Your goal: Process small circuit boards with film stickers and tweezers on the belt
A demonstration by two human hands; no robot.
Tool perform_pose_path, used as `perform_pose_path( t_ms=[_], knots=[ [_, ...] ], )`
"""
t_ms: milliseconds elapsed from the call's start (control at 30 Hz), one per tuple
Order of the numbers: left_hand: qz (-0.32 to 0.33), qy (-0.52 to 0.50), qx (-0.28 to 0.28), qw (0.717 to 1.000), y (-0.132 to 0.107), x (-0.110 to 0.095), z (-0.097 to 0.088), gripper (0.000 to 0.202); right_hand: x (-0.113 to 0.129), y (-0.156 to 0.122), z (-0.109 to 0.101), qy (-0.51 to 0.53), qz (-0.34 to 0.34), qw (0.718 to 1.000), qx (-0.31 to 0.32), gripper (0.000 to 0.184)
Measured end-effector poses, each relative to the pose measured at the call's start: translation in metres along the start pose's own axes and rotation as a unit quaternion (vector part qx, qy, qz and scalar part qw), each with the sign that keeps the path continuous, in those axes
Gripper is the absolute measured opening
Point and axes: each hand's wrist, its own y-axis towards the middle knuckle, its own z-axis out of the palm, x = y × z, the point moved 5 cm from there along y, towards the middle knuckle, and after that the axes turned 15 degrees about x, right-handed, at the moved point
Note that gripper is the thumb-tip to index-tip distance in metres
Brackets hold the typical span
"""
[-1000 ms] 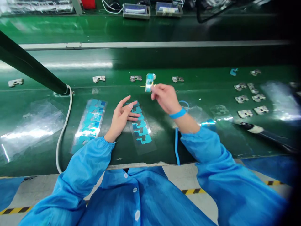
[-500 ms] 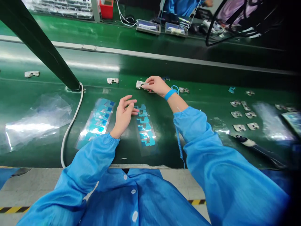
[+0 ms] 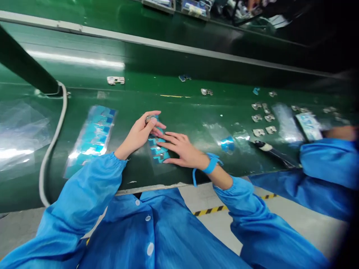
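Observation:
My left hand [image 3: 139, 130] is closed around a small silvery component [image 3: 149, 118], which shows between thumb and fingers. Its fingertips lie over the upper end of a clear sheet with blue adhesive film pieces [image 3: 158, 154]. From the right, my right hand [image 3: 185, 149] reaches over that same sheet with its fingers spread, the tips at the blue pieces. A blue strap [image 3: 212, 163] circles my right wrist. Left of my hands lies a second sheet of blue film pieces [image 3: 94, 132].
One component [image 3: 116, 80] lies behind on the green bench, another [image 3: 206, 91] farther right. Several more sit at right near a black-handled tool [image 3: 276, 154]. A white cable [image 3: 54, 145] runs down past a post [image 3: 30, 67]. A co-worker's blue sleeve [image 3: 329, 160] is at far right.
My right hand has come back from the rear of the bench to the film sheet. The component now sits in my left hand. The view has shifted, and a co-worker's arm appears at right.

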Motion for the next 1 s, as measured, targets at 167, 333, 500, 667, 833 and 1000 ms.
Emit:
perform_pose_path(
  t_ms=[167, 333, 500, 667, 833, 1000],
  knots=[
    [-0.038, 0.031, 0.0, 0.999, -0.001, 0.02, 0.001, 0.056, 0.001, 0.005, 0.016, -0.11, 0.03, 0.993, -0.023, 0.048],
    [-0.104, 0.09, -0.013, 0.99, 0.003, 0.016, -0.007, 0.057, 0.018, 0.01, 0.0, -0.273, -0.078, 0.958, -0.046, 0.041],
    [-0.174, 0.181, -0.003, 0.968, 0.0, 0.003, -0.003, 0.062, 0.056, -0.01, -0.029, -0.305, -0.192, 0.927, -0.101, 0.037],
    [-0.145, 0.183, -0.038, 0.972, -0.003, -0.003, -0.003, 0.062, 0.041, 0.009, -0.063, -0.025, -0.118, 0.982, -0.144, 0.034],
    [-0.072, 0.066, -0.155, 0.983, -0.006, -0.01, -0.012, 0.051, -0.036, 0.04, -0.057, 0.384, -0.021, 0.842, -0.379, 0.031],
    [-0.03, -0.031, -0.199, 0.979, -0.006, -0.012, -0.025, 0.04, -0.062, 0.055, -0.025, 0.573, 0.009, 0.739, -0.354, 0.045]
  ],
)
